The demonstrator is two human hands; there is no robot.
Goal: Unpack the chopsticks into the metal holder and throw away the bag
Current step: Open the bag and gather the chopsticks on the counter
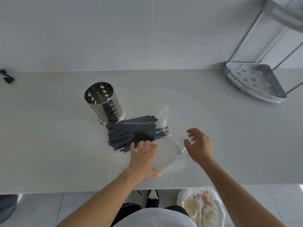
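The left hand (144,158) lies flat, its grip slack, pressing the clear plastic bag (170,154) onto the counter (49,145). Just right, the right hand (199,145) hovers with loose fingers, perhaps touching the bag. Beyond lie black chopsticks (136,132), touching the metal holder (105,102).

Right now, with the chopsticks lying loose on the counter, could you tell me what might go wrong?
1. The black chopsticks are fanned out, some still under the clear plastic bag; pulling the bag could scatter them toward the counter edge.
2. The metal holder stands right beside the pile; a sweep of the left hand might knock it.
3. The right hand hovers open, so the bag is held down only on one side.
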